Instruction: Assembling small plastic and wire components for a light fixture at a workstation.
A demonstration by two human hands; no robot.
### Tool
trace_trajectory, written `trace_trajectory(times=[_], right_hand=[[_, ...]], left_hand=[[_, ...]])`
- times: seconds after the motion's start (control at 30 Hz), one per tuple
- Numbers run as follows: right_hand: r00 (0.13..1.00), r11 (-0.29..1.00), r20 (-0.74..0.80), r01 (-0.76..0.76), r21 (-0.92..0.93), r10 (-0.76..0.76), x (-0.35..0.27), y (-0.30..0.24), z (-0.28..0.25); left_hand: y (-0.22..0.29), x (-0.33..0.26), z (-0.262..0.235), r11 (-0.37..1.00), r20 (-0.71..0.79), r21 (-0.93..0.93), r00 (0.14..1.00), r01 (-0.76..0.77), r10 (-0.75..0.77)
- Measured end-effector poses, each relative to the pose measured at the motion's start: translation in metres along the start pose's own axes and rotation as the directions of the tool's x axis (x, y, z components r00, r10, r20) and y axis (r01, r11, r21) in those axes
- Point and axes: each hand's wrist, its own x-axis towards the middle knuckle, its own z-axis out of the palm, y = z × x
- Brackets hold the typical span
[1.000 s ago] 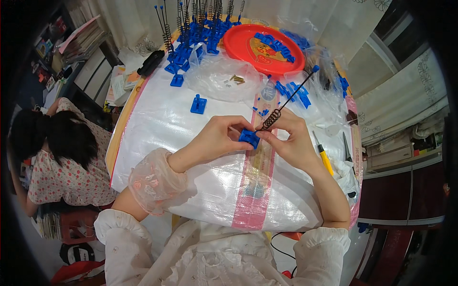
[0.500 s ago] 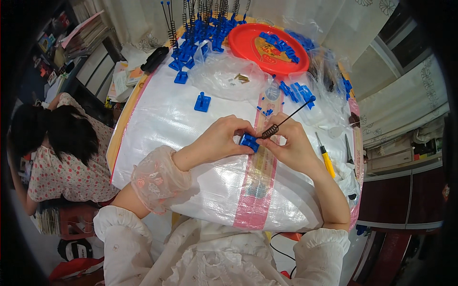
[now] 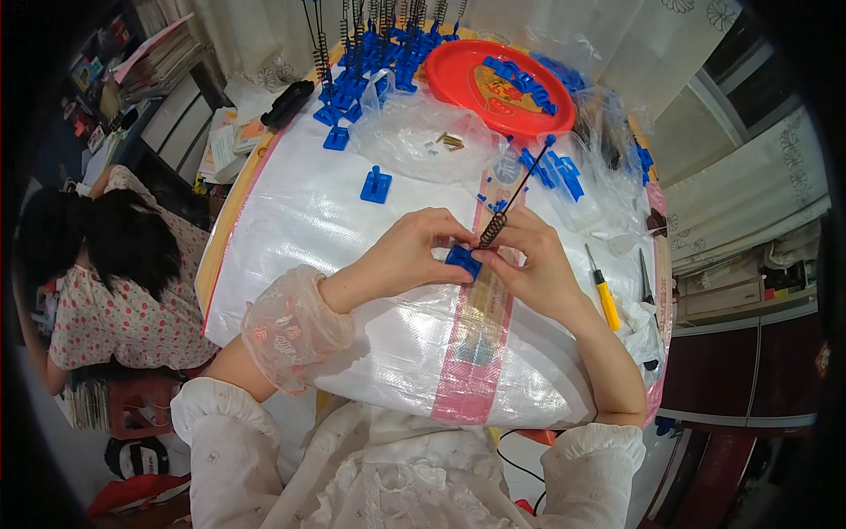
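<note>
Between thumb and fingers my left hand [image 3: 407,253] pinches a small square blue plastic base [image 3: 463,262]. My right hand [image 3: 536,263] grips the lower end of a black spring rod [image 3: 493,227], coiled at the bottom, with a straight stem and a blue tip. The coil's end meets the base's upper right side; my fingertips hide the joint, so I cannot tell whether it is seated. Beyond my hands, a loose blue base with a short post [image 3: 376,185] stands on the white sheet, and small blue caps [image 3: 496,204] lie scattered.
A red tray [image 3: 438,72] holds blue clips. At the back left stand several blue bases with spring rods [image 3: 357,84]. Brass screws [image 3: 452,141] lie on a plastic bag [image 3: 383,145]. To the right is a yellow-handled screwdriver [image 3: 605,300]. A person [image 3: 132,273] sits at the left.
The spring rod has swung to point more steeply away from me, its blue tip moving left and farther off. The blue base has turned slightly, still pinched in my left hand.
</note>
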Motion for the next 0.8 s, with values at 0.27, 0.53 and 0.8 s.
trace_trajectory(times=[0.27, 0.53, 0.8], right_hand=[[0.999, 0.999, -0.021, -0.024, 0.031, 0.024, -0.0005, 0.0024, 0.0032], [0.998, 0.998, -0.021, -0.052, 0.037, 0.053, 0.0003, 0.0009, 0.0035], [0.998, 0.995, -0.022, -0.062, 0.075, 0.064, 0.0002, 0.0035, 0.0053]], left_hand=[[0.0110, 0.0027, -0.0048, 0.981, -0.020, -0.061, 0.982, 0.185, -0.186], [0.0082, 0.0029, -0.0037, 0.984, -0.012, -0.077, 0.986, 0.163, -0.164], [0.0046, 0.0030, -0.0018, 0.975, -0.013, -0.126, 0.983, 0.182, -0.186]])
